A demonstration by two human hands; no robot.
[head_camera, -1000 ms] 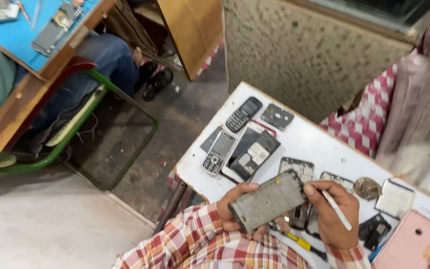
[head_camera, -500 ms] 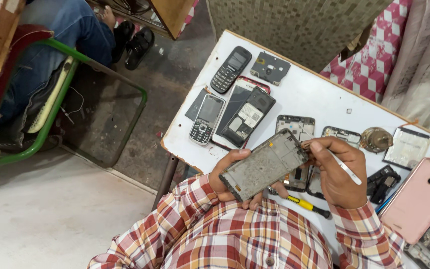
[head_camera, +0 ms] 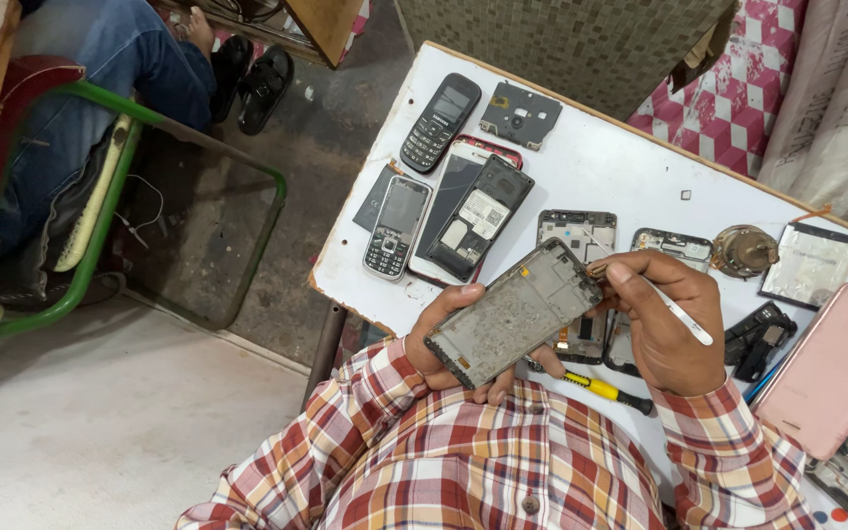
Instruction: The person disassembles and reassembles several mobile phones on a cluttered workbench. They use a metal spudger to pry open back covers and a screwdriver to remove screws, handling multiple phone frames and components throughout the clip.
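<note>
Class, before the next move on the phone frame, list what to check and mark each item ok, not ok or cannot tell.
1. Left hand grips the frame from below: ok.
2. Right hand holds the white tool pen-style: ok.
3. Tool tip meets the frame's top corner: cannot tell.
4. Frame held clear of the table: ok.
5. Yellow screwdriver within reach: ok.
6. Table free of loose parts: not ok.
</note>
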